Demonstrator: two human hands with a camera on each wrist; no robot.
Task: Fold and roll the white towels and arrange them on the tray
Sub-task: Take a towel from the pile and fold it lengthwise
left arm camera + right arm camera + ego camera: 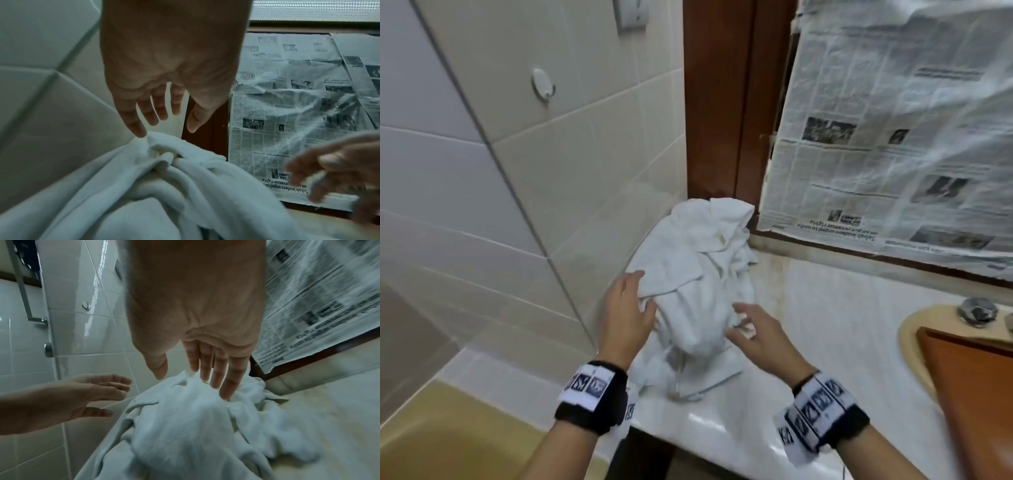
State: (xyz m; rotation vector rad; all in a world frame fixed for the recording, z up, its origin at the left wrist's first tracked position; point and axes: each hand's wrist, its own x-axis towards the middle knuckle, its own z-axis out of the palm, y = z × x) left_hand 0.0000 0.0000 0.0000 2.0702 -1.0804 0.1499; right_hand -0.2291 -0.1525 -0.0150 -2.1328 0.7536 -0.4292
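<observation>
A crumpled pile of white towels (698,284) lies in the back corner of the pale counter (825,325), against the tiled wall. My left hand (635,298) is at the pile's left flank with straight, spread fingers. In the left wrist view one fingertip of the left hand (168,126) touches a fold of the towels (164,186). My right hand (739,322) is at the pile's right side, fingers straight and blurred. In the right wrist view the right hand (185,378) reaches over the towels (195,426) and grips nothing. An orange tray (969,387) sits at the far right.
Newspaper (893,137) covers the framed pane behind the counter. A beige sink (914,335) with a tap (977,310) is under the tray. A yellow tub (448,438) lies at the lower left below the tiled wall (482,205). A hook (541,84) is fixed to the wall.
</observation>
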